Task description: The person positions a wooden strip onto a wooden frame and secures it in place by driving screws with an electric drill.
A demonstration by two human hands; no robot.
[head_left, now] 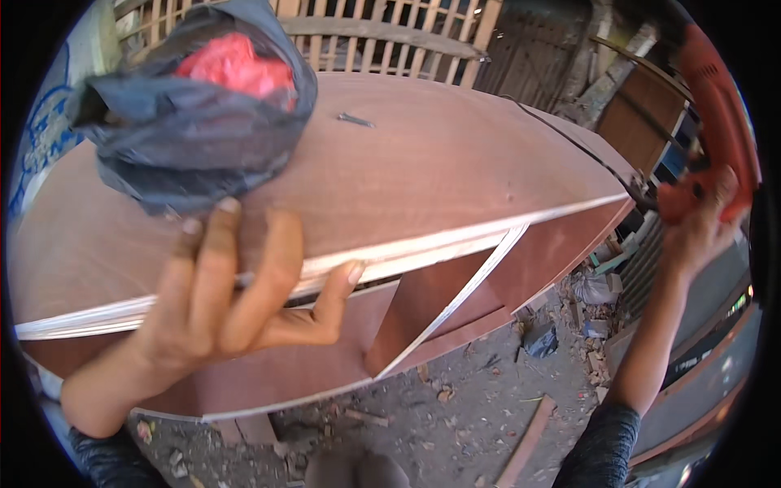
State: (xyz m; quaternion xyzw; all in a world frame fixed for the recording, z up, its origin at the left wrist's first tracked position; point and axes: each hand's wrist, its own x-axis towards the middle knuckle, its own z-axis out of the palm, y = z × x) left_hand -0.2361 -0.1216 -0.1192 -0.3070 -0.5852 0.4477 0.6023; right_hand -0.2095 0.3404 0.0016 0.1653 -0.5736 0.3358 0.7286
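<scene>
My left hand (215, 313) is at the front edge of a reddish-brown plywood cabinet (423, 175), its fingers spread apart over the edge. Just beyond the fingertips, a black plastic bag (203, 146) stands on the panel, with a crumpled red plastic bag (236, 69) in its mouth. On the far right, my right hand (698, 232) grips the handle of a red power drill (720, 114), held up clear of the cabinet. The drill's front end is cut off by the picture's rim. A small metal wrench-like tool (355, 120) lies on the panel.
A black cord (569, 140) runs across the panel's right end toward the drill. Below the cabinet's open compartments, the dirt ground (455, 431) carries debris and a wooden strip (527, 439). Wooden slats (390, 41) stand behind; sheets and boards (691, 325) lean at right.
</scene>
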